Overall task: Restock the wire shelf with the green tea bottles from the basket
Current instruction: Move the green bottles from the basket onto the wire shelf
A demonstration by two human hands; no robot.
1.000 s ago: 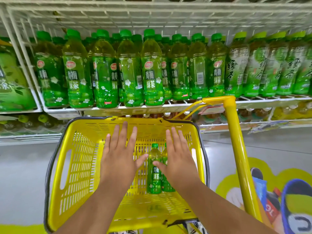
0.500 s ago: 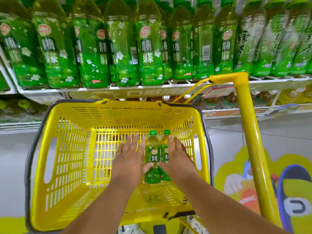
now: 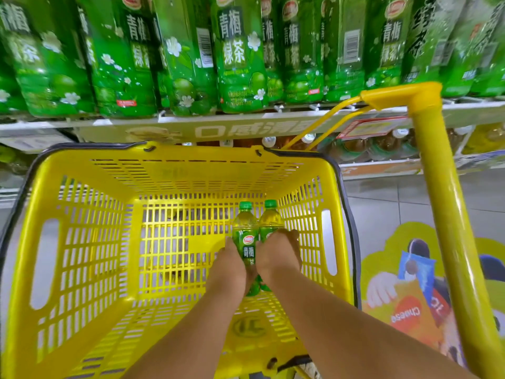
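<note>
Two green tea bottles lie side by side on the floor of the yellow basket (image 3: pixel 82 242), caps pointing away from me. My left hand (image 3: pixel 232 265) wraps the left bottle (image 3: pixel 246 236) at its label. My right hand (image 3: pixel 281 255) curls over the right bottle (image 3: pixel 270 218), covering most of its body. The wire shelf (image 3: pixel 246 127) runs across above the basket, packed with a row of green tea bottles (image 3: pixel 237 56).
The basket's yellow pull handle (image 3: pixel 442 192) rises at the right, close to the shelf edge. A lower shelf (image 3: pixel 382 149) holds other drink bottles. A colourful floor sticker (image 3: pixel 404 296) covers the grey floor at the right.
Both hands went down into the basket and closed round the two bottles, where before they hovered with straight fingers. The camera has come lower and closer to the shelf.
</note>
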